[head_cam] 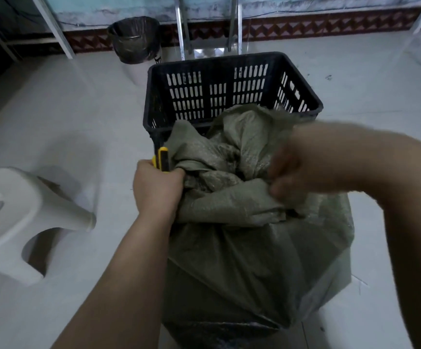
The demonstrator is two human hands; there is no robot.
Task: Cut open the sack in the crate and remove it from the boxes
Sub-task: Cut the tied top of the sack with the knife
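Note:
A grey-green woven sack (249,248) fills the near part of a black slotted plastic crate (219,71) on the floor, its crumpled top bunched up in the middle. My left hand (158,187) grips a yellow and black utility knife (161,158) and presses against the sack's left top edge. My right hand (290,175), blurred, pinches a fold of sack fabric at the right. What lies inside the sack is hidden.
A white plastic stool (23,217) stands to the left. A bin lined with a black bag (135,39) sits behind the crate near the wall, beside metal frame legs (184,28). Pale tiled floor surrounds the crate.

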